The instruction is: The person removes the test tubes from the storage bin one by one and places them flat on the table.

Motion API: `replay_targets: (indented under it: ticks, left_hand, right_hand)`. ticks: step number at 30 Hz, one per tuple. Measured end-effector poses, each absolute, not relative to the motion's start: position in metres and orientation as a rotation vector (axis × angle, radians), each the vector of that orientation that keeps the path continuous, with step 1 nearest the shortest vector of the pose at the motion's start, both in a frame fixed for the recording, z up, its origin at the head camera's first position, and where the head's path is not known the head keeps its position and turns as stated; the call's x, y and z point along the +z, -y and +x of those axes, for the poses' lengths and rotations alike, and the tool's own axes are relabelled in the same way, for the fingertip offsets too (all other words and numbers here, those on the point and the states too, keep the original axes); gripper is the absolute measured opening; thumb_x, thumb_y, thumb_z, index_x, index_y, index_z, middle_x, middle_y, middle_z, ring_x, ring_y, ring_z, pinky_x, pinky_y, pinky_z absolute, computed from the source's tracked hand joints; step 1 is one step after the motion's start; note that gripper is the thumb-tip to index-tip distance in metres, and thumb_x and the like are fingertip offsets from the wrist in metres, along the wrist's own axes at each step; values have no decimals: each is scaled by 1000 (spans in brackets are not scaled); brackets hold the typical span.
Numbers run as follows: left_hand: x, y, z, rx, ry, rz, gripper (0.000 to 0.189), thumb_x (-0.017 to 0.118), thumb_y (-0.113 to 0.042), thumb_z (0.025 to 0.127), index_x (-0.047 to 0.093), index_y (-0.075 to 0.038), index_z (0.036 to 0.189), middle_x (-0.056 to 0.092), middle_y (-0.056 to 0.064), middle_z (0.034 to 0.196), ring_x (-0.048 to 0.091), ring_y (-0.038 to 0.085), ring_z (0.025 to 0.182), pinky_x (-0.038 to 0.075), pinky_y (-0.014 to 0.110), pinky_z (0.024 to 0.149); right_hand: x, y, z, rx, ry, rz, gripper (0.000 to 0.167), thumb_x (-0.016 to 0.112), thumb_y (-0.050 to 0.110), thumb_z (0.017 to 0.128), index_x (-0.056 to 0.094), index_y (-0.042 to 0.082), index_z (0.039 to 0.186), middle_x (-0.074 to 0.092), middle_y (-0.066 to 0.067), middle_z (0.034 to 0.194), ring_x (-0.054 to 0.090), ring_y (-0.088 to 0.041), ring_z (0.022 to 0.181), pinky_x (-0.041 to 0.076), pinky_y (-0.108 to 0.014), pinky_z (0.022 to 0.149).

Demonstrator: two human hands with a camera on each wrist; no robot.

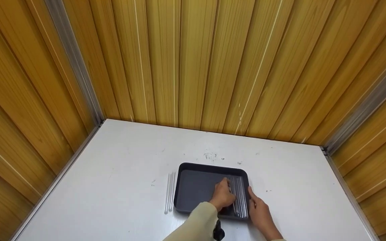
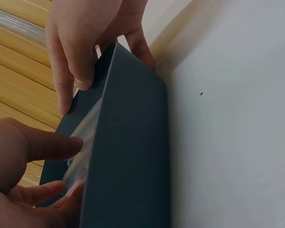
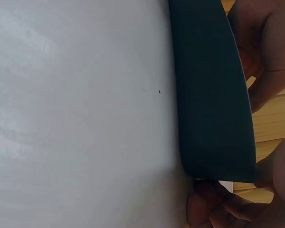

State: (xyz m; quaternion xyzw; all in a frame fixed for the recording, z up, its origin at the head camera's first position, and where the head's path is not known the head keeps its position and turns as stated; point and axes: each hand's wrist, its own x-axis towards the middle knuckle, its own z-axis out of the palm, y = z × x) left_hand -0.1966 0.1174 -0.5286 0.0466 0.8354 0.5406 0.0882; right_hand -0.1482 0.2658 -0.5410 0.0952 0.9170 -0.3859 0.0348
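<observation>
A dark grey rectangular tray [image 1: 194, 192] lies on the white table. Several clear, thin sticks or tubes [image 1: 242, 197] lie side by side along its right inner side. My left hand [image 1: 223, 194] reaches into the tray, its fingers curled at the left edge of this row. In the left wrist view, thumb and fingers [image 2: 61, 148] pinch at the clear pieces [image 2: 88, 124], partly hidden behind the tray wall. My right hand [image 1: 260, 211] holds the tray's right side; in the right wrist view its fingers [image 3: 228, 206] wrap the corner of the wall [image 3: 216, 118].
More clear sticks [image 1: 168, 194] lie on the table just left of the tray. The white table [image 1: 129, 160] has small dark marks behind the tray. Wood-patterned panels [image 1: 193, 67] with metal corner posts [image 1: 75, 57] enclose the back and sides.
</observation>
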Motion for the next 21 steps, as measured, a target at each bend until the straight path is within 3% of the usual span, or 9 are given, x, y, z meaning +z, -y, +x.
replay_targets:
  ticks: [10, 21]
  left_hand:
    - [-530, -115, -197, 1652, -2406, 98, 50, 69, 10, 69, 54, -2, 115, 65, 12, 96, 59, 15, 82, 53, 32, 71]
    - [-528, -111, -199, 1676, -2366, 85, 51, 74, 8, 73, 56, -5, 119, 65, 9, 98, 59, 16, 83, 53, 33, 71]
  right_hand:
    - [-541, -266, -148, -1157, -2836, 285, 51, 35, 3, 100, 27, 8, 150, 35, -23, 149, 37, -40, 137, 39, -53, 107]
    - [-539, -267, -148, -1181, -2839, 251, 52, 36, 2, 99, 27, 5, 150, 34, -24, 149, 35, -40, 137, 34, -54, 110]
